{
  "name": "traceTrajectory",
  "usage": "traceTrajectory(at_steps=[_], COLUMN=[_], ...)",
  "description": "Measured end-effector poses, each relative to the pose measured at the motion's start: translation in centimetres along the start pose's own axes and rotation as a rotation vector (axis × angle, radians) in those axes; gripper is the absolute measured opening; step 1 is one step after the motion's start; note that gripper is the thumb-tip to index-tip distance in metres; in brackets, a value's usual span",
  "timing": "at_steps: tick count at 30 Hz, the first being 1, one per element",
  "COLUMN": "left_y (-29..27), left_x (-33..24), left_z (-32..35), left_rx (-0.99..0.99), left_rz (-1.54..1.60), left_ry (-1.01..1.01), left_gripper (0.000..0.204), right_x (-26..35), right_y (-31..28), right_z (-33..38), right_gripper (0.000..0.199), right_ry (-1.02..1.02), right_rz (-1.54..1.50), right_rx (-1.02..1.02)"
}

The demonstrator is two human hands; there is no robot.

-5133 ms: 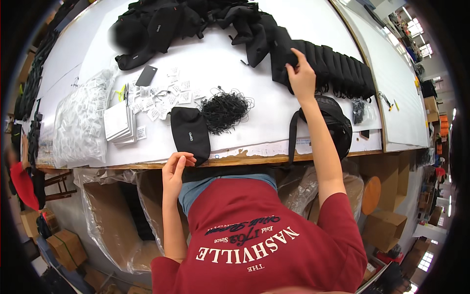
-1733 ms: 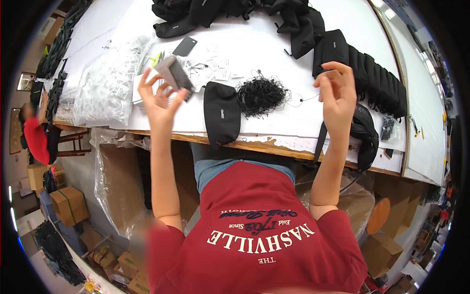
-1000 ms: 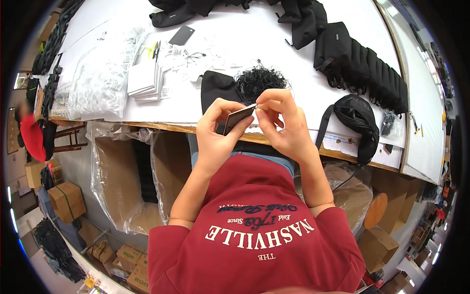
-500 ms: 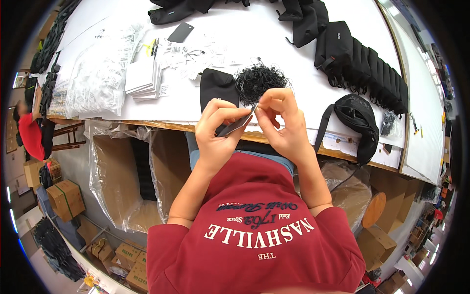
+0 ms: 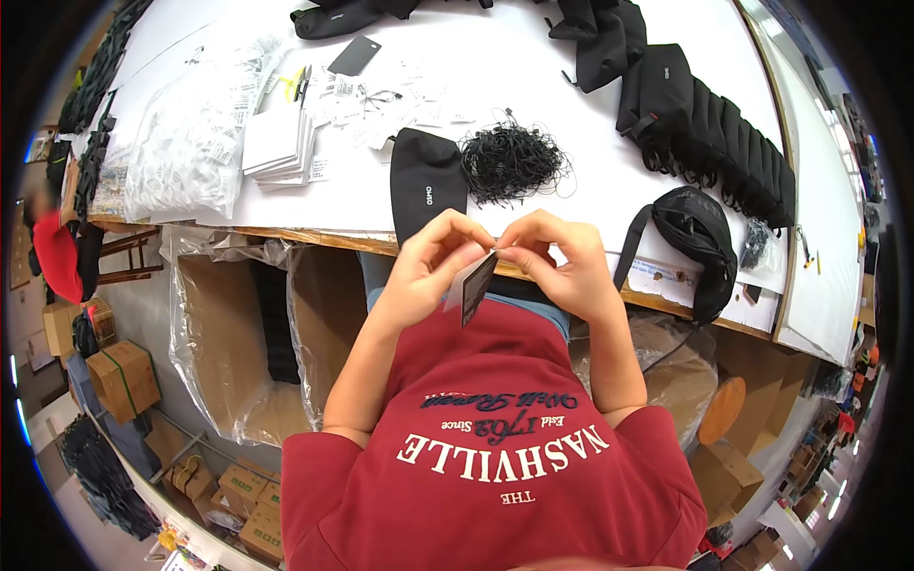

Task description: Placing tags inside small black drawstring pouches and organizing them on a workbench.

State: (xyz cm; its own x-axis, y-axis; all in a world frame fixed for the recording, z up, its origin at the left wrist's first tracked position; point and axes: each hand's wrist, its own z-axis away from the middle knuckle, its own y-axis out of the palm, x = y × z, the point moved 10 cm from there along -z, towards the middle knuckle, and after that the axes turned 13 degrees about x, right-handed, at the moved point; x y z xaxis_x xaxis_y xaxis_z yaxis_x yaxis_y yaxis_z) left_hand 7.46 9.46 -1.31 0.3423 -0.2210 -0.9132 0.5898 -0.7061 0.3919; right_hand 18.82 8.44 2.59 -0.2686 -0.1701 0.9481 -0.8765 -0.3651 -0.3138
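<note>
A dark hang tag [image 5: 478, 290] with a paler side hangs tilted in front of my shirt, just off the table's front edge. Its upper edge is pinched between the thumb and fingers of my left hand [image 5: 430, 271]. My right hand [image 5: 564, 266] is closed in a pinch at the tag's top corner, its fingertips meeting the left ones. Whether a thin string lies between the fingertips is too small to tell. Just beyond my hands a black fabric pouch [image 5: 427, 181] lies flat, and beside it a tangled heap of black strings [image 5: 514, 164].
On the white table [image 5: 381, 205] are a stack of white cards [image 5: 276, 147], a clear bag of white labels [image 5: 190, 143], a loose black tag [image 5: 355, 55] and yellow-handled scissors [image 5: 303, 86]. Black pouches [image 5: 666, 86] line the right; a black bag [image 5: 693, 238] overhangs the edge. Plastic-lined cartons [image 5: 219, 333] stand below.
Both hands have come down closer to my body. The tag has swung from lying slantwise in the left hand to hanging below the fingertips, and the fingertips have drawn together.
</note>
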Motion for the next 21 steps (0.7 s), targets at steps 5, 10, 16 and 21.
traceTrajectory(at_steps=[5,10,16,21], left_y=[-0.3,-0.8,-6.8,-11.1], left_x=[1.9,0.4,-0.3,1.9], left_z=[1.5,2.6,4.6,8.9], left_rx=[-0.025,-0.188,-0.476,-0.506], left_rz=[-0.146,-0.140,-0.616,-1.085], left_ry=[-0.149,0.020,-0.116,-0.496], left_gripper=[0.008,0.008,0.010,0.014], right_x=[-2.0,-4.6,-4.7,-6.5], right_y=[2.1,5.4,5.7,4.7], right_z=[0.7,1.1,1.6,2.7], right_gripper=[0.006,0.011,0.012,0.012], right_ry=[0.072,0.204,0.327,0.390], right_rz=[-0.105,-0.481,-0.513,-0.376], right_rx=[0.111,0.280,0.309,0.310])
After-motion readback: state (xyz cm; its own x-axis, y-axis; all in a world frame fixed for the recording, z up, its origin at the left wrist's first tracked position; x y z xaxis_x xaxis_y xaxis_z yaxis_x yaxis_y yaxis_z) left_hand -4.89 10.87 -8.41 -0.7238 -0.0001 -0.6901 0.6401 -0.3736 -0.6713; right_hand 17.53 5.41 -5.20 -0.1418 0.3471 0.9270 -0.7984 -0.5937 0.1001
